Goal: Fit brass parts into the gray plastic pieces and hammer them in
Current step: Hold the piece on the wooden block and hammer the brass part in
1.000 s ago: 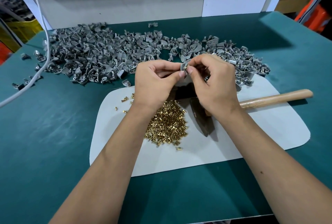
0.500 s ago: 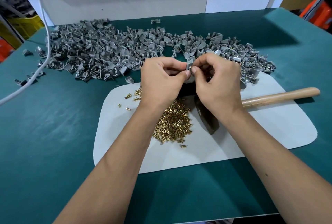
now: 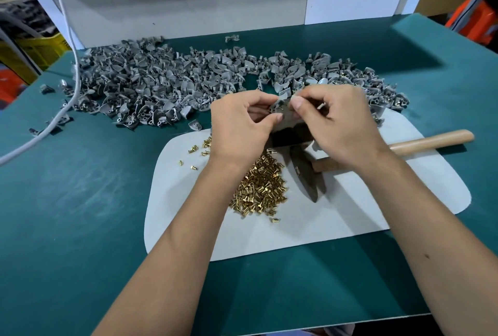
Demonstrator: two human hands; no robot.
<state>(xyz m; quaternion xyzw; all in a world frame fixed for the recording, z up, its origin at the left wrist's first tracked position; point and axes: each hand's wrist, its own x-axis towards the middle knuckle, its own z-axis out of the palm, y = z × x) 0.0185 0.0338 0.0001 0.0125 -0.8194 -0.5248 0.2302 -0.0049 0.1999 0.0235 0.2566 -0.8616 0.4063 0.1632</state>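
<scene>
**Brass insert going into one gray piece, both hands on it**

Between the two hands, held up above the tabletop [image 3: 80, 214], was a single gray plastic piece [image 3: 280, 105] with a bit of brass showing at its near edge. Left hand [image 3: 239, 130] had its fingers curled around the piece from the left, thumb tip pressed in against it. Right hand [image 3: 339, 125] was pinching it from the other side, thumb and forefinger tight on the top corner, other fingers tucked in. Couldn't really make out how far the brass bit was seated, too small and a little blurred.

Right under the left wrist sat the pile of brass parts [image 3: 260, 191] on a white mat [image 3: 296, 233], with a few strays [image 3: 192, 149] scattered off to the left of that hand. Under the right hand lay the hammer [image 3: 307, 174], dark head pointing back toward the person, wooden handle sticking out past the right wrist.

Beyond both hands was the big heap of gray plastic pieces [image 3: 151, 85], spread across the tabletop from far left to just behind the right knuckles. Way off to the left of the left hand, a white cable [image 3: 72, 77] draped down over the edge of that heap.
</scene>
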